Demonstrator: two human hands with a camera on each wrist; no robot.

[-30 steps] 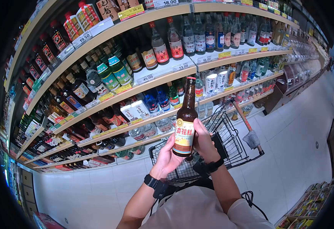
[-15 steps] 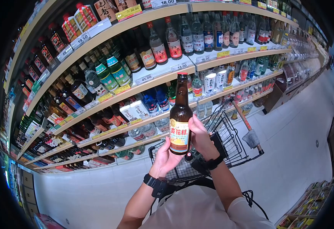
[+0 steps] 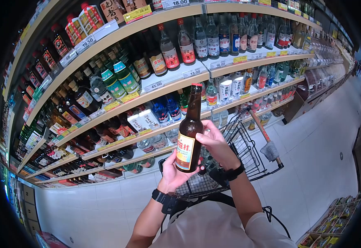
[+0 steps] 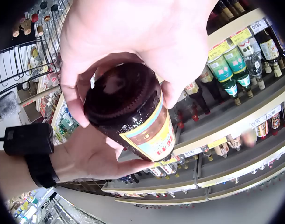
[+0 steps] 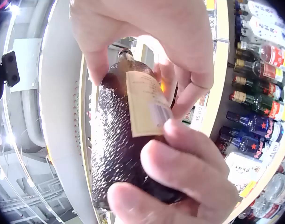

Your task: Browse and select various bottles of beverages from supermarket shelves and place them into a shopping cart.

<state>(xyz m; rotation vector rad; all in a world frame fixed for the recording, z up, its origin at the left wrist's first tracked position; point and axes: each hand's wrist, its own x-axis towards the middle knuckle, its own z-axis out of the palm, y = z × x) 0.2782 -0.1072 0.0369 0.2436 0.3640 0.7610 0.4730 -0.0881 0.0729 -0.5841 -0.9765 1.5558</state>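
Both hands hold a brown glass bottle (image 3: 192, 115) with a red cap and a colourful label, slightly tilted, over the cart. My left hand (image 3: 173, 175) grips its lower end from below; the left wrist view shows the fingers curled about the dark bottle base (image 4: 121, 88). Higher up, my right hand (image 3: 218, 146) holds the side of the bottle, thumb across the glass. Seen from the right wrist, a pale back label (image 5: 147, 105) with a barcode faces that camera, and left-hand fingers (image 5: 180, 161) wrap the lower body.
A black wire shopping cart (image 3: 246, 155) stands close in front, with bottles inside and a grey cloth (image 3: 270, 151) on its handle. Behind it run curved shelves (image 3: 168, 87) packed with bottles and price tags. White floor tiles (image 3: 308, 165) stretch to the right.
The bottle has moved a little left and turned, so its front label now faces further left. The right hand has shifted left with it, its thumb now across the glass beside the label.
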